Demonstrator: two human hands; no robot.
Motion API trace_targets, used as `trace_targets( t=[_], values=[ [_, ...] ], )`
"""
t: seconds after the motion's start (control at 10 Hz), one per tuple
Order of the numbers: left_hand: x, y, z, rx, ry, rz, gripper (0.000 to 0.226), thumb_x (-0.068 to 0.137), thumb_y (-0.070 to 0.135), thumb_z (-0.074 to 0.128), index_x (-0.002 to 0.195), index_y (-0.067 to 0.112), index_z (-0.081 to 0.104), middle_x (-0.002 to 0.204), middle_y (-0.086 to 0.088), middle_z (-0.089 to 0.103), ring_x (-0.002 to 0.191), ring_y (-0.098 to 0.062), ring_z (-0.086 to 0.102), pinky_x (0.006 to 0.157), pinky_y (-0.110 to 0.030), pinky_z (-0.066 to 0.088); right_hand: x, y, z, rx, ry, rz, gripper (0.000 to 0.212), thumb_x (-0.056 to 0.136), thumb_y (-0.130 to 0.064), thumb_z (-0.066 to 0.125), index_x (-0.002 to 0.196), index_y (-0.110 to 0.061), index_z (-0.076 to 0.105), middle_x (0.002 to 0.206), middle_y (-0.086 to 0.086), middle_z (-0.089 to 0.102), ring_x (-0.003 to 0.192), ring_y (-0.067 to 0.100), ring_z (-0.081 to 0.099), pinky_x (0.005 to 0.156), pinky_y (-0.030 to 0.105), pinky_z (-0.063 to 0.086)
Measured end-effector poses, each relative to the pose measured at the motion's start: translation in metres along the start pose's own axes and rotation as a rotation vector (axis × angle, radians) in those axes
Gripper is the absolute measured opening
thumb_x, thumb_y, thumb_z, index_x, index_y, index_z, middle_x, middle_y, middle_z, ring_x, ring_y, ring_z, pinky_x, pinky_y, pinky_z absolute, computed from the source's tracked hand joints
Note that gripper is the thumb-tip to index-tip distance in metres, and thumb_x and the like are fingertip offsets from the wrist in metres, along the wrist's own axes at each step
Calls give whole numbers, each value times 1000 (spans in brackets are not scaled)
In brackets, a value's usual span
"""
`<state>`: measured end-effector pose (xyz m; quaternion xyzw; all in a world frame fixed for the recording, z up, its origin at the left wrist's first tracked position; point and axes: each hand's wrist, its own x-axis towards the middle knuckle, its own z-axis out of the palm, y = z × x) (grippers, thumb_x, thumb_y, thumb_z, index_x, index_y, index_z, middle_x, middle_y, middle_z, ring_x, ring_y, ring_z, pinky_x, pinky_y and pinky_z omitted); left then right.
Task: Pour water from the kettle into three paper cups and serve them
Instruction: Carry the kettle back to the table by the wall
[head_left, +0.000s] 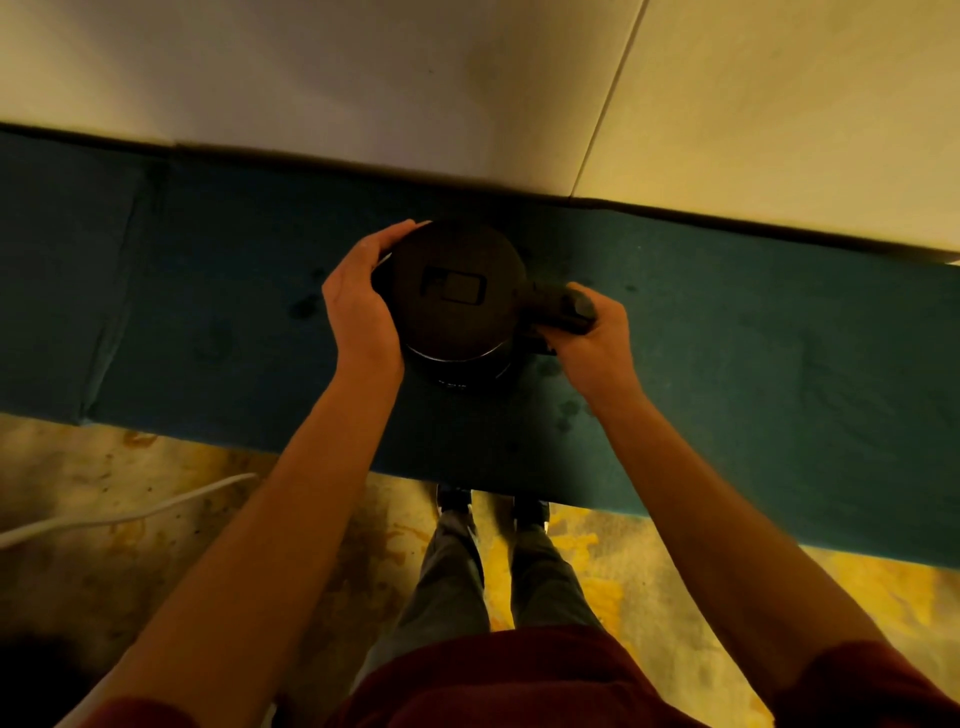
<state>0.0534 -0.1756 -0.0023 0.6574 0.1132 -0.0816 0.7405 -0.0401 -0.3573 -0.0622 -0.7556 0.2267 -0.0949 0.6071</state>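
Black kettle (457, 301) sits upright on the teal counter (727, 364), lid closed, so contents can't be seen. My left hand (358, 306) cups the kettle's left side, fingers (395, 231) curved around the body. My right hand (592, 338) grips the handle (561, 309), which sticks out to the right, fingers wrapped under it. Dark wet spots (569, 410) on the counter near the base. White cable (130, 512) on the floor, left.
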Motion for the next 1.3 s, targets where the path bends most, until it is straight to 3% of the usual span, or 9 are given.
trace_targets(
  t=[0.2, 0.4, 0.5, 0.6, 0.7, 0.8, 1.0, 1.1, 1.3],
  values=[
    [-4, -1, 3, -16, 16, -5, 38, 99, 15, 40, 101, 15, 78, 107, -9, 77, 104, -25, 71, 94, -44, 57, -1, 3, -2, -18, 10, 16, 24, 73, -11, 71, 72, 8, 57, 66, 15, 55, 66, 22, 55, 59, 58, 52],
    [1, -4, 0, 14, -8, -34, 36, 98, 17, 42, 101, 16, 78, 109, -9, 76, 104, -23, 72, 91, -40, 59, 2, 9, 1, -99, 38, 46, 21, 74, -15, 71, 74, 3, 61, 71, 26, 63, 66, 32, 63, 62, 57, 54],
    [2, 0, -2, 34, -2, -46, 34, 96, 16, 44, 100, 16, 79, 108, -8, 76, 104, -22, 71, 90, -37, 58, -1, 5, -1, -145, 13, 61, 16, 76, -10, 73, 68, -9, 59, 65, 11, 60, 64, 28, 62, 62, 50, 55],
    [2, 7, -6, 117, -15, -69, 33, 95, 15, 46, 99, 18, 79, 107, -3, 77, 103, -17, 71, 91, -34, 58, -5, -6, -4, -204, -12, 60, 38, 78, -5, 76, 64, -30, 50, 61, -11, 52, 59, -1, 49, 58, 26, 44],
    [0, 17, -5, 177, -47, -109, 30, 93, 16, 50, 96, 22, 80, 105, -2, 77, 101, -17, 72, 92, -36, 58, -9, -18, -14, -246, -29, 32, 35, 78, -9, 79, 71, -27, 51, 65, -12, 53, 60, -3, 48, 55, 10, 37],
    [-6, 30, -4, 247, -28, -77, 28, 92, 18, 52, 91, 26, 78, 103, -2, 77, 101, -19, 71, 95, -39, 57, -13, -35, -24, -321, -96, -15, 25, 79, -12, 79, 93, -19, 58, 81, -3, 60, 70, 5, 54, 59, 7, 39],
    [-36, 48, -7, 427, 53, 99, 28, 94, 18, 49, 102, 14, 75, 105, -2, 74, 103, -16, 67, 98, -39, 53, -26, -65, -46, -352, -167, -81, 38, 82, -14, 76, 117, -16, 62, 102, -4, 65, 95, 14, 63, 84, 24, 48],
    [-54, 69, -6, 460, 23, 136, 25, 94, 19, 51, 101, 14, 74, 104, -4, 74, 103, -18, 68, 98, -40, 53, -33, -88, -60, -360, -178, -91, 31, 86, -17, 74, 115, -16, 63, 107, -3, 68, 101, 17, 66, 91, 30, 53],
    [-79, 108, 3, 504, -40, 239, 23, 97, 19, 49, 96, 18, 72, 97, 0, 70, 90, -13, 61, 84, -36, 51, -41, -123, -80, -408, -214, -63, 26, 88, -21, 74, 112, -13, 67, 109, 4, 73, 103, 19, 68, 93, 31, 51]
  ],
)
